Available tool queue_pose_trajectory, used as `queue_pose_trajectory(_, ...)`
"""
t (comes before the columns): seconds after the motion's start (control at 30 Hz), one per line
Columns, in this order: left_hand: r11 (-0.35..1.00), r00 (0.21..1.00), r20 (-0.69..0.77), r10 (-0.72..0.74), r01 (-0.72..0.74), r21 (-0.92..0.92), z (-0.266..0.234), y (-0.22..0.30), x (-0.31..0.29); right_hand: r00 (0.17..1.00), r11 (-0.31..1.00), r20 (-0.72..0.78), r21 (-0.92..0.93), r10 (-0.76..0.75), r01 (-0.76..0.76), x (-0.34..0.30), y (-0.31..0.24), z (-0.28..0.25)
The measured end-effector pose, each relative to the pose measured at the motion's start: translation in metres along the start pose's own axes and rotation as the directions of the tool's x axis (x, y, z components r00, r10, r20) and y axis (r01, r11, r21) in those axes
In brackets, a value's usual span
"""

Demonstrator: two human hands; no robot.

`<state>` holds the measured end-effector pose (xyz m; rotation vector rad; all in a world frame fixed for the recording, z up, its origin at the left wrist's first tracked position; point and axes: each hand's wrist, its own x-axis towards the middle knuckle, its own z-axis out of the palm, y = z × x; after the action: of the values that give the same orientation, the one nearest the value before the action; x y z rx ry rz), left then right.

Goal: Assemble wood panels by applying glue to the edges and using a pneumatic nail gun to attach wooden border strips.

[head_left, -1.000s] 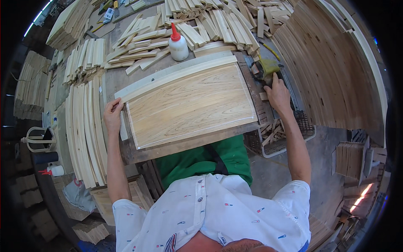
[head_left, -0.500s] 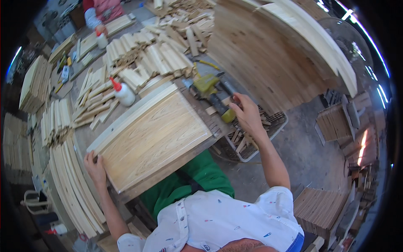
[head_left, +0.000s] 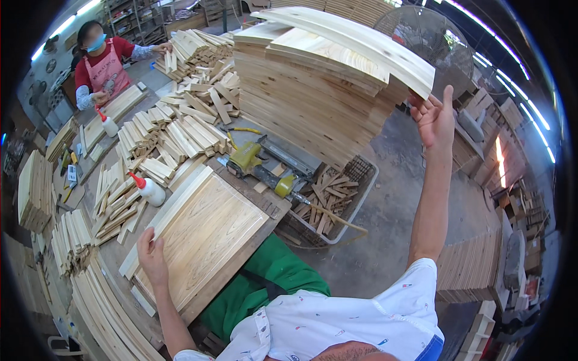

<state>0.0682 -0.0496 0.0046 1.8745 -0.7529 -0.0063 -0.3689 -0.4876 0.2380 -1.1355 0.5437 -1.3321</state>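
Note:
A wooden panel (head_left: 208, 222) with a strip (head_left: 174, 213) along its far edge lies on the bench in front of me. Over the panel's left end is my left hand (head_left: 152, 259), thumb and fingers apart. My right hand (head_left: 435, 117) is raised at the right, its fingertips at the underside of the top board's near end and its thumb standing away from it. That pale board (head_left: 355, 36) lies on a tall stack of wooden panels (head_left: 307, 90). A yellow-green nail gun (head_left: 247, 157) with a hose rests on the bench beyond the panel.
White glue bottles with red tips, one (head_left: 150, 191) nearby, stand among piles of wood strips (head_left: 189, 135). A crate (head_left: 355, 207) of offcuts sits below the bench's right side. Across the bench, a masked co-worker (head_left: 107, 66) handles strips. A large fan (head_left: 424, 45) stands behind the stack.
My right hand has left the nail gun and risen rightward to the stack's top board. My left hand has shifted slightly along the panel's end. The view has tilted up, showing more of the co-worker.

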Motion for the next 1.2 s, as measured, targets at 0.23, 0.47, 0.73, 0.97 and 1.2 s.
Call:
queue_pose_trajectory(0.23, 0.992, 0.999, 0.031, 0.014, -0.009, -0.128, 0.014, 0.021, -0.023, 0.991, 0.986, -0.039, 0.103, -0.128, 0.131, 0.027, 0.006, 0.003)
queue_pose_trajectory(0.47, 0.949, 0.994, 0.043, 0.099, -0.081, -0.304, 0.031, 0.059, -0.014, 0.972, 0.952, -0.071, 0.200, -0.224, 0.234, -0.026, 0.016, -0.001)
queue_pose_trajectory(0.73, 0.320, 0.920, 0.207, 0.331, 0.097, -0.942, 0.079, 0.199, 0.050, 0.972, 0.944, 0.109, 0.283, -0.208, 0.170, -0.117, 0.052, -0.041)
queue_pose_trajectory(0.97, -0.032, 0.963, 0.207, 0.173, 0.215, -0.976, 0.080, 0.212, 0.012, 0.978, 0.991, 0.206, 0.136, -0.008, -0.021, -0.211, 0.118, -0.094)
queue_pose_trajectory(1.2, 0.040, 0.916, 0.332, 0.224, 0.332, -0.942, 0.094, 0.158, -0.097, 0.906, 0.881, -0.094, 0.296, 0.412, -0.370, -0.256, 0.211, -0.124)
